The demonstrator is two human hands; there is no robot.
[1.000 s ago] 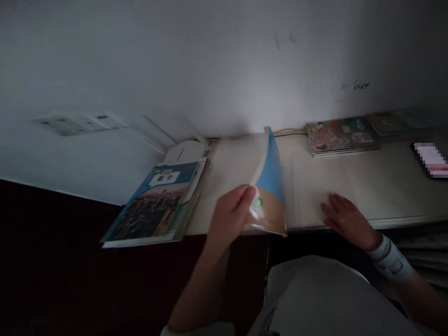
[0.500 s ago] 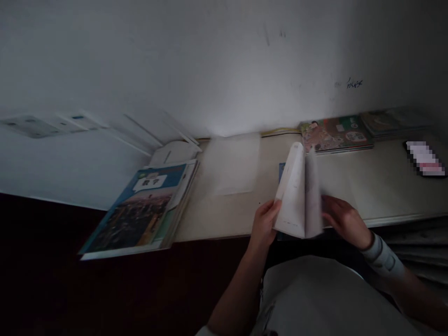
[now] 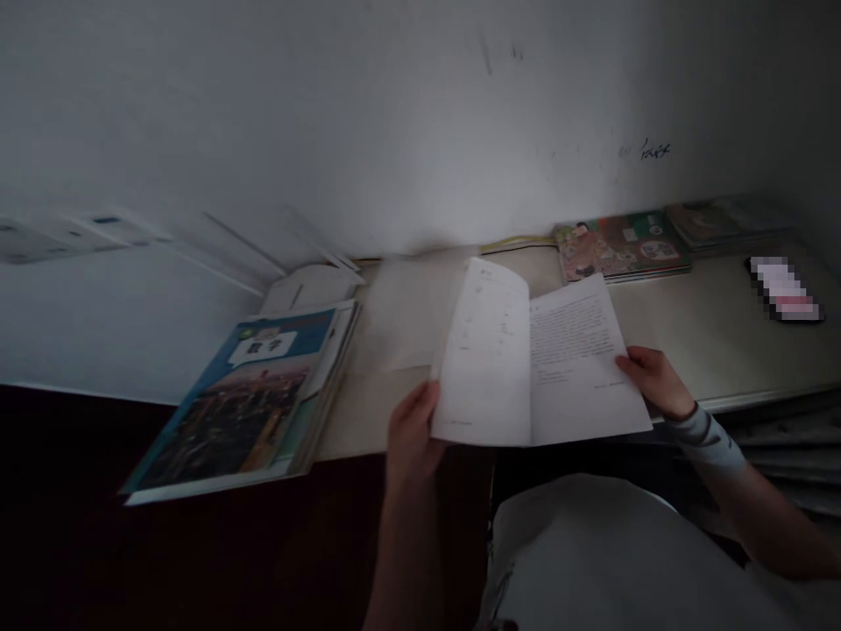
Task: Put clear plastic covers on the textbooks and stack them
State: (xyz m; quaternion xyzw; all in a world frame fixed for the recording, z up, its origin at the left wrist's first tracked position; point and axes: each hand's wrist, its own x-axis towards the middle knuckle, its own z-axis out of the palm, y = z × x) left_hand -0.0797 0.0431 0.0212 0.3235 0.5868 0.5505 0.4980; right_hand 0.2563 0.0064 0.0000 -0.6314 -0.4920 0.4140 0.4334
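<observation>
An open book (image 3: 571,350) with white printed pages is spread between my two hands, above the front edge of the desk. My left hand (image 3: 413,421) is closed on its left edge, thumb on the page side. On the opposite edge, my right hand (image 3: 657,381) pinches the right page between thumb and fingers. A short list shows on the left page, and a dense block of text on the right one. The print is too small to read. The cover faces away, hidden from me.
Left on the desk (image 3: 361,421), a stack of textbooks (image 3: 243,394) with a blue city-picture cover juts past the front edge. A pale sheet (image 3: 407,307) lies behind my left hand. Booklets (image 3: 624,245) sit along the wall at right, near a phone (image 3: 785,289).
The book was half closed with its pages raised; now it lies spread open. My left hand has moved left, and my right hand has taken hold of the right page's edge.
</observation>
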